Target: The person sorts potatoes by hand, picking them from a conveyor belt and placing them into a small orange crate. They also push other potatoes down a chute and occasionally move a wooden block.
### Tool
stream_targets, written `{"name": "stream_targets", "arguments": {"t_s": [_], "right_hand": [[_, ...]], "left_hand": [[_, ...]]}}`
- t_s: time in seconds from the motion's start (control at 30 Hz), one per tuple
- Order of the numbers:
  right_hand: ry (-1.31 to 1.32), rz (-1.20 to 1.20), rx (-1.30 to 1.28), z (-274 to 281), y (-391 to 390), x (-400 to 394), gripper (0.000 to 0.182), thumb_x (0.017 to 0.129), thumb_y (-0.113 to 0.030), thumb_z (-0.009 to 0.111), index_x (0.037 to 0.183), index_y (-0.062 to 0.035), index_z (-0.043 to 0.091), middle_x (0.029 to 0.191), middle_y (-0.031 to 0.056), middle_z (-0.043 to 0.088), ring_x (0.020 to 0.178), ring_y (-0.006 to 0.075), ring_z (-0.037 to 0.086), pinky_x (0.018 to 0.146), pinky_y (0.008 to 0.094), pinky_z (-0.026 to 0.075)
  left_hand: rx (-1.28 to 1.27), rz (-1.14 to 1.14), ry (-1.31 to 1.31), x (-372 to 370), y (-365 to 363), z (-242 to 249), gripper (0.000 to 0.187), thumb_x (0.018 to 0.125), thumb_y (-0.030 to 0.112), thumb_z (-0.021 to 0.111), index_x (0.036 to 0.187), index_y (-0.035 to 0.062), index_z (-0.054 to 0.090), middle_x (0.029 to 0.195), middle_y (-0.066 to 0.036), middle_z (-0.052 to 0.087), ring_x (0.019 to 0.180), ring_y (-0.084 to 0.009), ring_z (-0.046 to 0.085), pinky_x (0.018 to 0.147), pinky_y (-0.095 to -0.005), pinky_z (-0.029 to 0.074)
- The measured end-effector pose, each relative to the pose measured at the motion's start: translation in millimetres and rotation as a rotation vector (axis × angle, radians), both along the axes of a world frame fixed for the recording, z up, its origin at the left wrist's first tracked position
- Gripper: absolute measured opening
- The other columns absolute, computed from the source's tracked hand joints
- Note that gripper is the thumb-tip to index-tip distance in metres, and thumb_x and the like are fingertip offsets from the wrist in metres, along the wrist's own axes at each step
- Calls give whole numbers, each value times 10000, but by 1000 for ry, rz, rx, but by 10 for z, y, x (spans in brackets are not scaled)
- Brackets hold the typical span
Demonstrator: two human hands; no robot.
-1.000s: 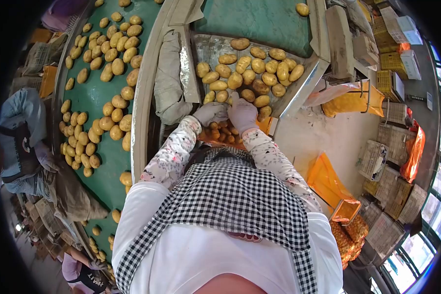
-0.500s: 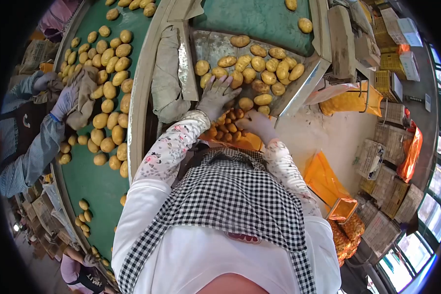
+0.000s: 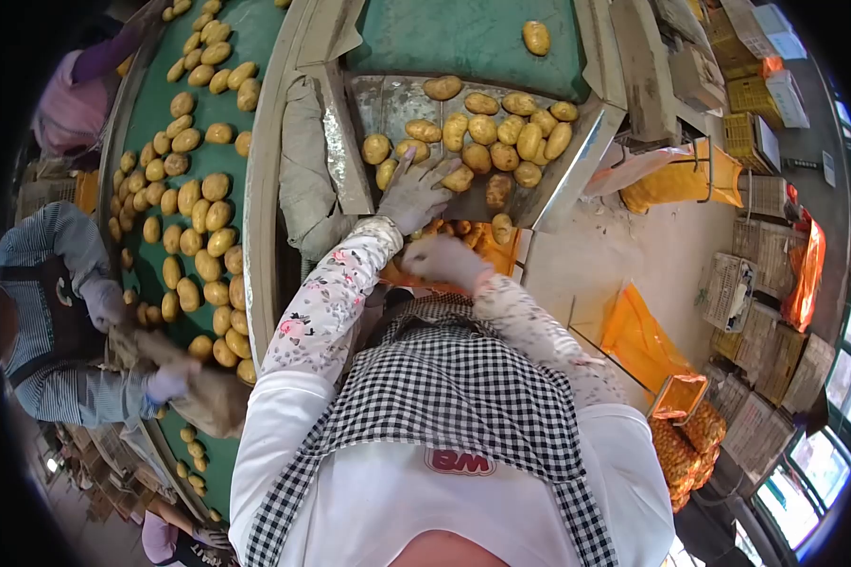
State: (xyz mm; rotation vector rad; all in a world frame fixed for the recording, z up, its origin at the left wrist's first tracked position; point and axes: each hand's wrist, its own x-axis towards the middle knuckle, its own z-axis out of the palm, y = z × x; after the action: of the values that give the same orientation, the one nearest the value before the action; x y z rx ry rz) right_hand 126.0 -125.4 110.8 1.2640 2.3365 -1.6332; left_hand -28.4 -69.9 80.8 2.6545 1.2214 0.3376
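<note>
My left hand point(image 3: 416, 196), in a pale grey glove, rests with fingers spread at the lower left of the metal chute point(image 3: 388, 99). Its fingertips touch potatoes point(image 3: 413, 149) there. Below the chute lip, an orange bag point(image 3: 499, 255) hangs against my front with potatoes inside. Over its mouth is my gloved right hand point(image 3: 444, 262), smeared by motion; its fingers do not show clearly. One potato point(image 3: 502, 228) sits at the lip beyond my right hand. Several more potatoes point(image 3: 506, 129) lie together on the chute.
A green belt point(image 3: 151, 283) carries potatoes on the left, where a co-worker point(image 3: 76, 312) holds a brown cloth point(image 3: 208, 402). A grey cloth point(image 3: 307, 161) covers the chute's left side. Orange bags point(image 3: 638, 335) and crates point(image 3: 761, 250) stand on the right.
My right hand has swung left across the bag's mouth. A potato has come down to the chute lip. My left hand stays on the chute. The co-worker's cloth has moved down along the belt.
</note>
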Motion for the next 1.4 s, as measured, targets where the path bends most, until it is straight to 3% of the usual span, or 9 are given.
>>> {"name": "stream_targets", "arguments": {"t_s": [0.07,0.17,0.37,0.57,0.73,0.87,1.0,1.23,1.4], "right_hand": [[-130,-419,383,197,230,388,256,897,-354,704,1008,-133,770,1024,119,727,949,295,703,864,421,564],[-176,-712,1122,620,925,758,423,862,-328,750,1222,-111,708,1311,177,633,1201,371,590,1084,533,444],[-528,-530,858,-142,555,479,596,953,-391,631,1501,-180,525,1631,124,366,1466,379,379,1247,636,136],[-458,-389,847,-578,57,472,538,952,-383,630,1439,-160,567,1592,109,428,1473,348,380,1269,502,195],[26,-616,714,-272,309,561,529,872,-213,739,1368,-111,587,1452,165,529,1325,394,501,1082,498,432],[-83,-936,931,-6,624,573,565,884,-244,727,1415,-129,571,1560,242,389,1418,448,403,1168,513,356],[-410,-612,884,-198,530,562,610,880,-278,714,1433,-84,546,1555,251,393,1482,459,305,1262,532,171],[-197,-1005,910,30,1044,662,506,874,-167,671,1364,-77,580,1486,242,484,1365,458,446,1164,537,352],[-317,-911,465,-225,1597,877,521,863,-112,670,1376,-139,586,1467,196,508,1267,432,551,1052,493,475]], "left_hand": [[-6,-36,-3,-11,-74,-24,347,889,253,713,1235,245,719,1623,14,393,1516,-287,317,1261,-584,167],[-56,-122,-75,-20,-198,-172,414,878,260,722,1291,260,694,1615,11,403,1529,-285,296,1261,-561,203],[87,29,-292,-23,-196,-197,436,897,338,735,1324,266,681,1523,-27,529,1468,-277,408,1242,-553,233],[109,201,-9,212,36,48,579,913,424,685,1458,255,583,1616,-55,414,1504,-312,333,1248,-615,120],[46,137,123,182,-3,18,624,918,483,661,1499,294,534,1644,-81,361,1518,-368,288,1250,-635,93],[60,110,37,208,-101,-89,607,902,485,691,1474,334,554,1639,-108,361,1515,-365,298,1261,-602,113],[14,62,-58,182,-152,1,653,824,391,798,1440,332,589,1643,-92,361,1522,-335,302,1264,-590,135],[21,-256,79,244,26,117,523,873,435,735,1372,327,619,1627,-37,379,1497,-268,342,1271,-589,163],[33,-212,12,201,146,36,418,935,442,663,1329,304,642,1535,-60,489,1442,-269,424,1251,-523,250]]}}
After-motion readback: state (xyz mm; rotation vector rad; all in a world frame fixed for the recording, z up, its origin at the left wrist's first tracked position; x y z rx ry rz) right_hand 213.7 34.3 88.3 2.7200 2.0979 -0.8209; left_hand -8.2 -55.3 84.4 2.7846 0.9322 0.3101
